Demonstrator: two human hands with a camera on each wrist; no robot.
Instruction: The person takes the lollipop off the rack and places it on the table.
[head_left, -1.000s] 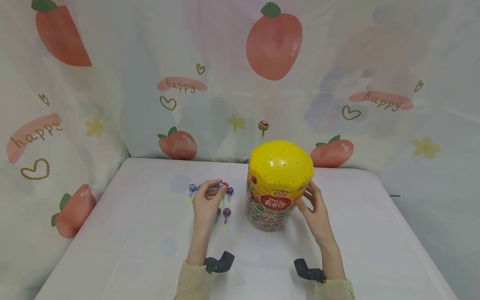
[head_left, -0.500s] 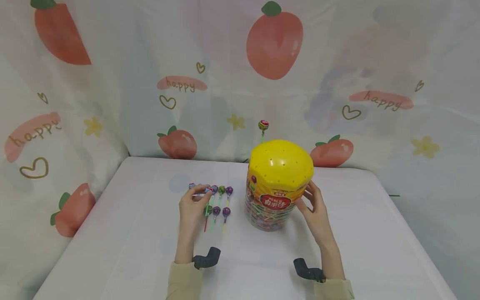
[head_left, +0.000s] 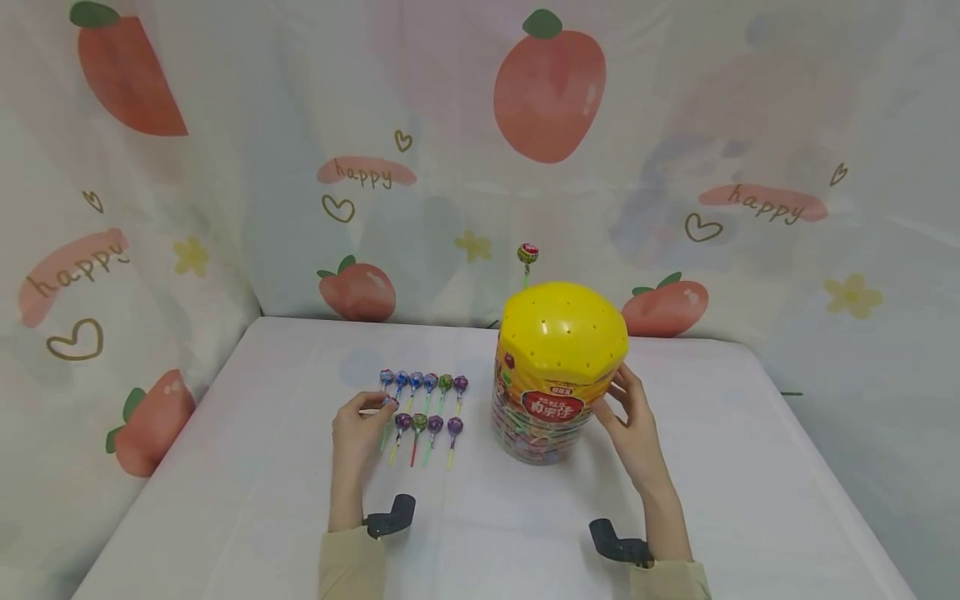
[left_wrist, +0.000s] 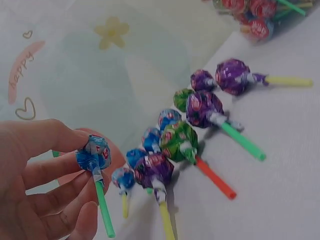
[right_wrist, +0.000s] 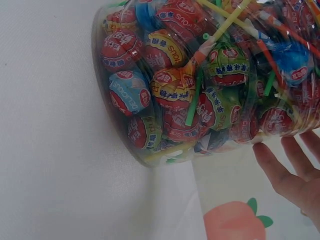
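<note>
My left hand (head_left: 354,432) pinches a blue-wrapped lollipop (left_wrist: 94,154) with a green stick between thumb and fingers. It is at the left end of the front row, where purple and green lollipops (head_left: 418,422) lie with sticks toward me. Behind them lies a second row of mostly blue lollipops (head_left: 416,380), ending in a green and a purple one. My right hand (head_left: 633,425) rests its extended fingertips against the right side of a clear jar (right_wrist: 195,100) full of wrapped lollipops. A yellow lid (head_left: 562,329) with small holes covers the jar.
One lollipop (head_left: 528,253) stands upright behind the lid's left back edge, its lower stick hidden. White cloth covers the table (head_left: 247,467). A fruit-printed curtain (head_left: 435,100) hangs close behind its far edge.
My left hand has moved left and toward me with the blue lollipop, from over the back row to the front row's left end. My right hand and the jar stay in place.
</note>
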